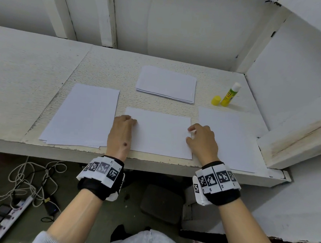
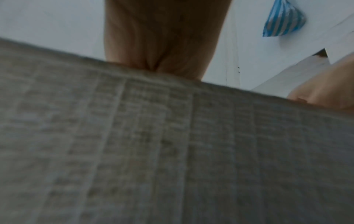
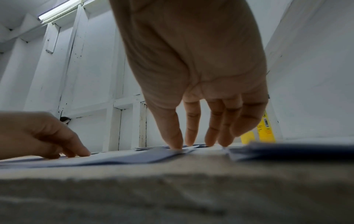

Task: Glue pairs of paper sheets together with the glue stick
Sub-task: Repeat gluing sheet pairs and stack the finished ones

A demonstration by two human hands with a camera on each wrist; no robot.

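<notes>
on the bench, hands [image 1: 162, 134] press a sheet [image 1: 160, 134], right wrist shows fingertips [image 3: 177, 145] down

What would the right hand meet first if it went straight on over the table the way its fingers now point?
Probably the small paper stack at the back, since the right hand points up-left across the middle sheet; depth is uncertain.

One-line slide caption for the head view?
Both hands, left hand and right hand, press centre sheet; uncapped glue stick stands behind.

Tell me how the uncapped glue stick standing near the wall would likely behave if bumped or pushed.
The glue stick stands upright, tall and narrow, so a sideways bump would probably tip it. Being round, it would likely roll on the table. Its cap is off beside it, so the exposed tip might smear.
</notes>
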